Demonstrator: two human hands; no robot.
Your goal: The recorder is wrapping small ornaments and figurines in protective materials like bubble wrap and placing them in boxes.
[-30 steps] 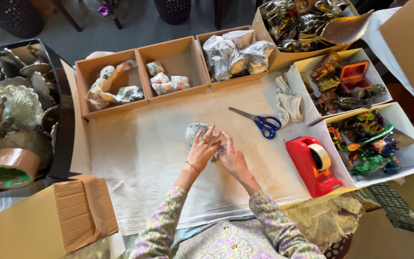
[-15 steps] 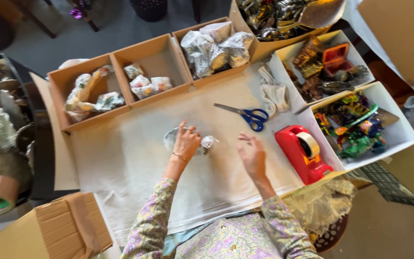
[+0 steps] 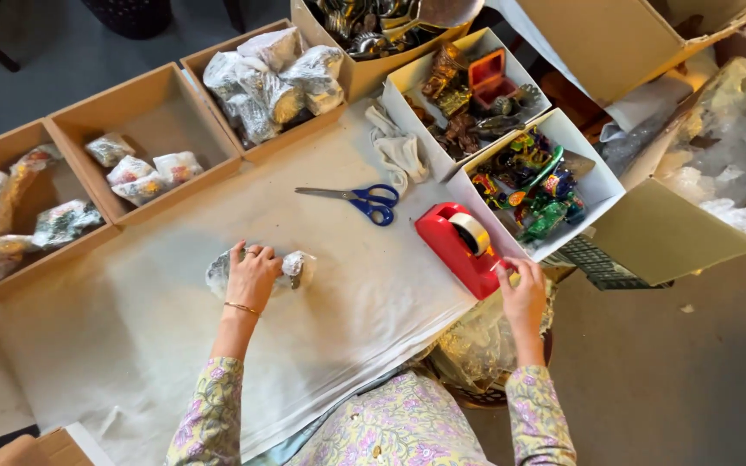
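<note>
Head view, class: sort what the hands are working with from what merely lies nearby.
In use: wrapped bundle under left hand; red tape dispenser at right hand.
Lying about: blue scissors; white cloth; box of colourful trinkets.

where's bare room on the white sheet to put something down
The widest bare patch of the white sheet lies left of and below the wrapped bundle under the left hand. A smaller patch sits between the scissors and the red tape dispenser, where the right hand works. The cardboard boxes along the far edge are crowded.
</note>
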